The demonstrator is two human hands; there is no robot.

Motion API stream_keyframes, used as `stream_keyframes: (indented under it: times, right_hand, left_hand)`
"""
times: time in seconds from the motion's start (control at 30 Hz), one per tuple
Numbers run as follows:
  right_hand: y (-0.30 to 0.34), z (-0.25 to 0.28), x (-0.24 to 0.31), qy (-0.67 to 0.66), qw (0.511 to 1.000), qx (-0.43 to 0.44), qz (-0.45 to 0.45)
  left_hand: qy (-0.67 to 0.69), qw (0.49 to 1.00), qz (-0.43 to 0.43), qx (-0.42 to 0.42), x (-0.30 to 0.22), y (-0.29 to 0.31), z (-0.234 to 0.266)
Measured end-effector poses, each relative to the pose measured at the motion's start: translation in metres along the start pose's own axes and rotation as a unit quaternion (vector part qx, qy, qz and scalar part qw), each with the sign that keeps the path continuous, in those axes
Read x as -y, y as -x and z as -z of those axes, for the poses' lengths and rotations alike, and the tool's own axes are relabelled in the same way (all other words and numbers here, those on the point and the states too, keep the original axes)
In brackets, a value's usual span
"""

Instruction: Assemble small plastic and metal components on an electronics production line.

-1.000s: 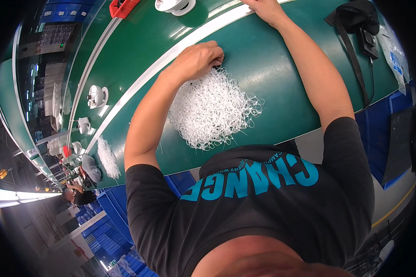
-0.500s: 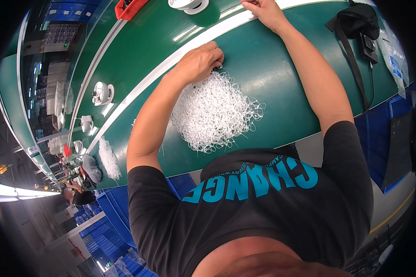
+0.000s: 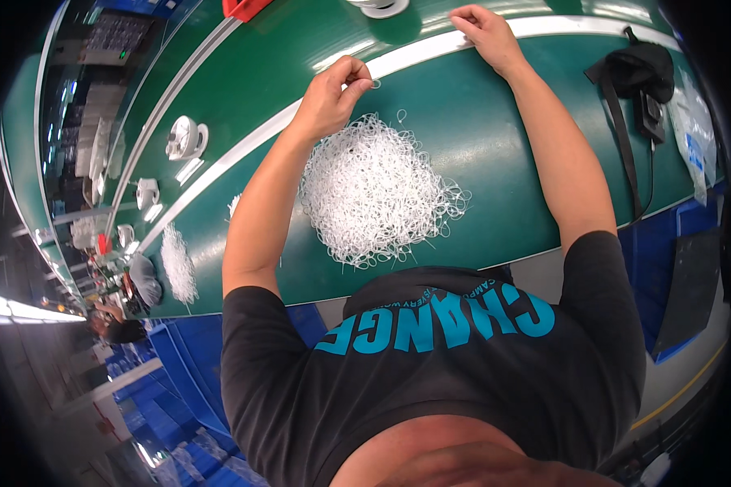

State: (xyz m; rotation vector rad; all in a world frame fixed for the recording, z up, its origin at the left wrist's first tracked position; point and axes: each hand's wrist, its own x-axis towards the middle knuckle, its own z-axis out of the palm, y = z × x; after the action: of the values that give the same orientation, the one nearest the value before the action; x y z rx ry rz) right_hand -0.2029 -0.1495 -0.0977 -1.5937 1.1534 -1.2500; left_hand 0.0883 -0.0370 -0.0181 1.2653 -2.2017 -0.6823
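A heap of thin white plastic loops (image 3: 374,195), like looped cable ties, lies on the green table in front of me. Just past its far left edge, my left hand (image 3: 333,96) pinches one small white loop (image 3: 375,84) between thumb and forefinger. A single loop (image 3: 401,116) rests at the heap's far edge. Farther right, my right hand (image 3: 491,39) hovers by the white strip (image 3: 544,27) along the table. Its thumb and fingers are drawn together; anything between them is too small to make out.
Beyond the strip, a green surface carries round white devices (image 3: 187,138) and a red bin (image 3: 245,6). At right lie a black bag with a strap (image 3: 629,73) and a clear plastic bag (image 3: 694,138). Another white heap (image 3: 179,264) sits far left, near a person (image 3: 118,325).
My left hand has lifted off the heap's far edge, moving left with one loop in its fingertips. My right hand remains near the strip. The whole view has turned slightly.
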Motion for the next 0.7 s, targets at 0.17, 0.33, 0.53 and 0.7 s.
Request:
stream_keyframes:
  times: [0.17, 0.33, 0.53, 0.7]
  right_hand:
    - [0.002, 0.002, 0.003, -0.034, 0.999, 0.007, -0.038]
    - [-0.003, -0.002, -0.005, -0.053, 0.998, 0.012, -0.041]
    - [-0.001, -0.003, -0.007, -0.075, 0.996, 0.026, -0.038]
    - [0.001, -0.004, -0.005, -0.055, 0.998, 0.034, -0.027]
  left_hand:
    - [0.192, 0.971, 0.116, -0.076, 0.010, 0.022, 0.015]
    - [0.241, 0.948, 0.181, -0.105, 0.023, 0.062, 0.046]
    - [0.363, 0.886, 0.222, -0.185, 0.045, 0.115, 0.077]
    - [0.393, 0.813, 0.184, -0.388, 0.099, 0.145, 0.122]
